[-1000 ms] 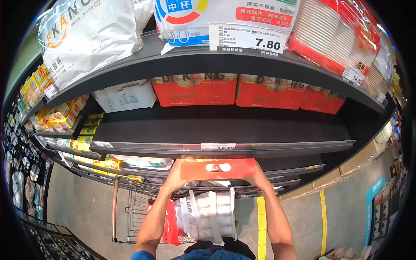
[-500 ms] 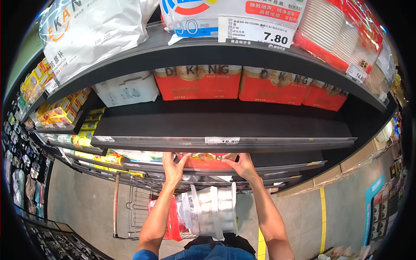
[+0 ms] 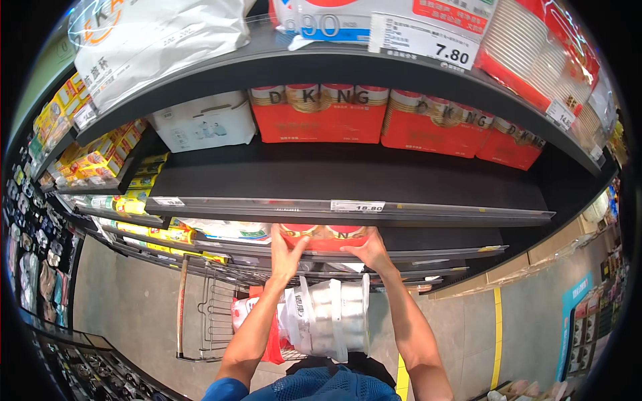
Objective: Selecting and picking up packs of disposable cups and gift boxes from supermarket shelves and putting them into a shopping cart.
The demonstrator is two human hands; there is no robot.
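A red pack of paper cups (image 3: pixel 325 243) with a see-through top band sits low at the shelving, just below the front edge of an upper shelf. My left hand (image 3: pixel 286 256) grips its left side, thumb on the front. My right hand (image 3: pixel 372 252) grips the right side, thumb also on the front. The fingers behind the pack are partly hidden. Similar red packs (image 3: pixel 322 123) and a white box (image 3: pixel 204 123) stand at the back of the shelf above.
Below my arms, a wire shopping cart (image 3: pixel 215 304) holds bags of white cups (image 3: pixel 328 317) and a red-and-white bag (image 3: pixel 271 334). Yellow packages (image 3: pixel 100 160) line the left shelves. A shelf edge with a price tag (image 3: pixel 358 206) overhangs my hands. Large plastic packs (image 3: pixel 160 53) fill the top shelf.
The view has shifted a little, and the shelves appear farther right and higher. More of the red pack's front shows now. Both hands stay on it, slightly closer together.
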